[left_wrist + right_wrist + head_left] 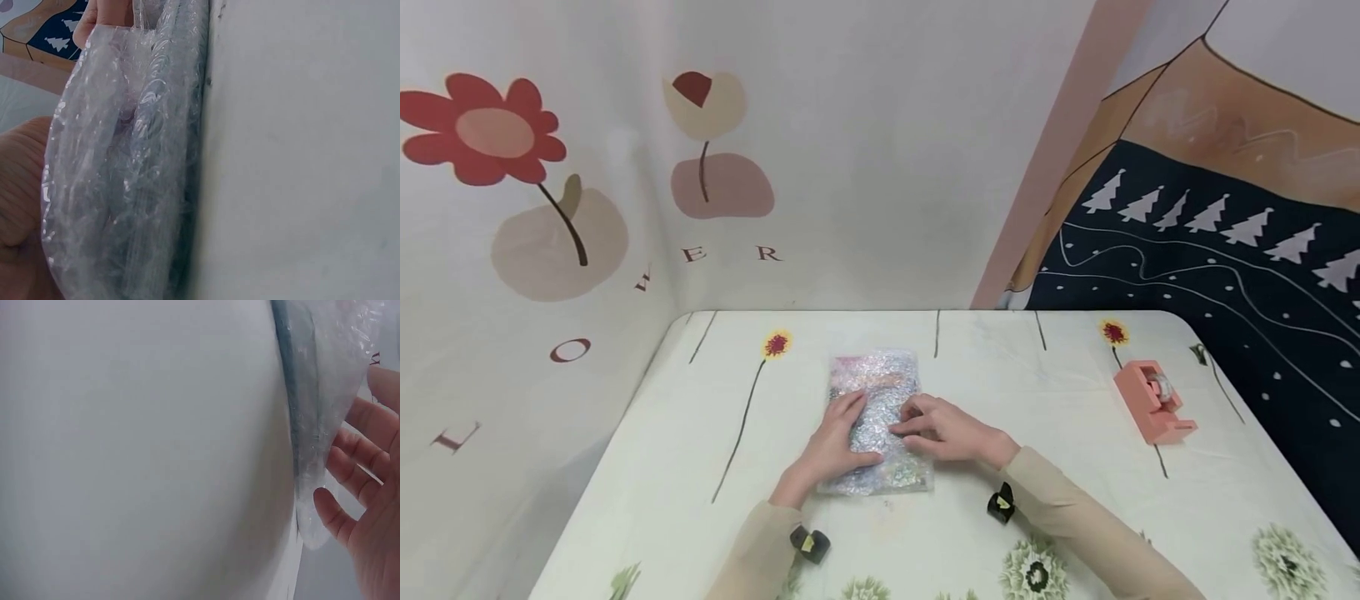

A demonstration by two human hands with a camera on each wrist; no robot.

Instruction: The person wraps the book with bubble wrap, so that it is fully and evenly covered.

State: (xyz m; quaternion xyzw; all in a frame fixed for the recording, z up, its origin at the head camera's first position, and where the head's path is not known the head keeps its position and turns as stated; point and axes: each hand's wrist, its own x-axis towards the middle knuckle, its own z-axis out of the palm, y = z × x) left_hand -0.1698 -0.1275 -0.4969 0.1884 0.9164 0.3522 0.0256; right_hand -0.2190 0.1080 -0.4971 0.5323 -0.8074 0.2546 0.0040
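Observation:
A flat rectangular package in clear bubble wrap (880,375) lies on the table, with a colourful printed surface showing through the plastic. My left hand (833,442) rests on its left side, fingers extended and thumb spread toward the lower middle. Over the right side, my right hand (946,430) touches the wrap with loosely bent fingers. In the right wrist view the fingertips lie along the edge of the bubble wrap (315,412), with gaps between the fingers. The left wrist view shows a loose, bulging layer of bubble wrap (94,169) along the package's side.
A pink tape dispenser (1150,404) with a roll of clear tape stands at the right of the table. The white tablecloth (685,417) has printed flowers. Patterned curtains (880,167) hang behind and beside the table. Black bands (810,544) are on both wrists.

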